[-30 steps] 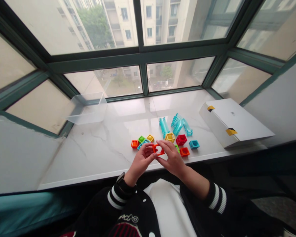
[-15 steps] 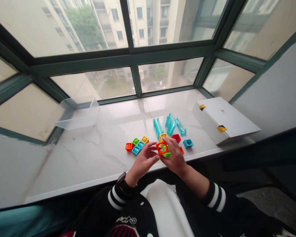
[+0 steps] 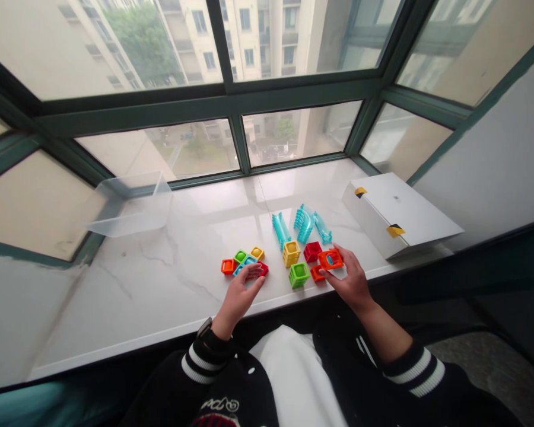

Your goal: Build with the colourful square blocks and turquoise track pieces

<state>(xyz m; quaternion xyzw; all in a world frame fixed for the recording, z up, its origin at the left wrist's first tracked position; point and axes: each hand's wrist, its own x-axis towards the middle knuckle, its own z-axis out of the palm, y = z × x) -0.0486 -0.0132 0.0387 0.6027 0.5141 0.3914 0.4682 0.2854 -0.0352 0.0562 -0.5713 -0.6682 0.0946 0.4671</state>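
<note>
Orange block (image 3: 330, 259) lies on the marble windowsill (image 3: 129, 296) under the right hand (image 3: 349, 277), grip unclear. Both hands, together around it earlier, are now well apart. Green block (image 3: 299, 275) now stands on the sill, and the open left hand (image 3: 238, 296) is just beside the small coloured blocks (image 3: 240, 259).

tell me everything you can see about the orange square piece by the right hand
The bright orange square plastic piece is a glossy hollow frame with a round opening in its face, and blue shows through that opening. It lies near the front of the white marble windowsill, beside a red square block and a smaller orange piece. The right hand's fingertips touch its right side. Whether it is lifted, I cannot tell.
</note>
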